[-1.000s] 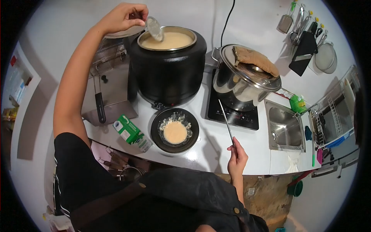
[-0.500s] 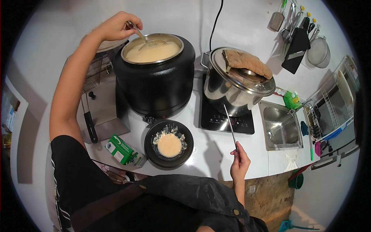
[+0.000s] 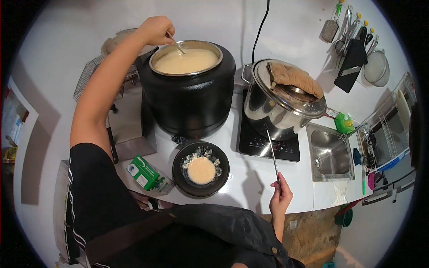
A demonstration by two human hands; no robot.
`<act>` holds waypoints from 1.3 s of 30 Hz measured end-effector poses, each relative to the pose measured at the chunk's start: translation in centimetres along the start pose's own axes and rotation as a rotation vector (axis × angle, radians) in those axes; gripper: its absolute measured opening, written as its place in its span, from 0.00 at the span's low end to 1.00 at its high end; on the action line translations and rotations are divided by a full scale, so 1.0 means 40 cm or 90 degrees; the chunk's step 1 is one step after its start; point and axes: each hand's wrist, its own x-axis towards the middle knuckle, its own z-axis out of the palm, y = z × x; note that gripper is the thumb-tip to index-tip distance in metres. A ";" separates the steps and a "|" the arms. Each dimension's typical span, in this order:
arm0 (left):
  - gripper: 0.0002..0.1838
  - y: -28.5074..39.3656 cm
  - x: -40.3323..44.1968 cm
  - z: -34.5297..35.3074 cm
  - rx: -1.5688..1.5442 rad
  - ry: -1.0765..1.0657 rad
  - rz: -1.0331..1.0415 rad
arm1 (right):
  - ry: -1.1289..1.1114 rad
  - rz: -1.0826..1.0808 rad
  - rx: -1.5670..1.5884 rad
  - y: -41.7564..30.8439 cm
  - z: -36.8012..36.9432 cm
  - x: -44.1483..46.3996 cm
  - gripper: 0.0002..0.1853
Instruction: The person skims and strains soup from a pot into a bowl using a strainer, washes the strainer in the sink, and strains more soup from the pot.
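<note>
My left hand point(image 3: 157, 31) is closed on the handle of a metal ladle point(image 3: 178, 48), whose bowl is sunk out of sight in the pale, creamy liquid point(image 3: 190, 61) of the black soup kettle point(image 3: 187, 102). Low on the right, my right hand point(image 3: 280, 194) grips a thin metal utensil point(image 3: 272, 152) that points up toward the induction cooker point(image 3: 254, 145). Between the hands, a black bowl point(image 3: 180, 185) holds a smaller pool of pale liquid with whitish lumps round it. A green and white carton point(image 3: 145, 173) stands left of the bowl.
A lidded steel pot point(image 3: 272, 107) with a brown cloth point(image 3: 292, 79) on its lid stands on the cooker. Right of it are a sink point(image 3: 330, 149) and a dish rack point(image 3: 386, 129). Utensils and a strainer point(image 3: 376, 68) hang on the wall. A wire basket point(image 3: 91, 78) is behind my left arm.
The ladle, earlier raised and tilted over the kettle, has gone down into the liquid with my left hand. My right hand still holds the thin utensil. The camera view has shifted somewhat.
</note>
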 end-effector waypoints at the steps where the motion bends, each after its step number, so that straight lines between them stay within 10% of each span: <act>1: 0.09 0.020 0.007 -0.011 0.002 0.001 0.000 | 0.016 -0.006 0.001 0.001 -0.002 -0.001 0.22; 15: 0.05 0.068 0.101 0.127 0.441 -0.127 0.203 | 0.043 0.012 0.017 0.010 -0.015 -0.011 0.21; 39: 0.24 -0.015 0.057 0.149 0.225 -0.075 0.176 | 0.047 0.022 0.016 0.019 -0.025 -0.010 0.20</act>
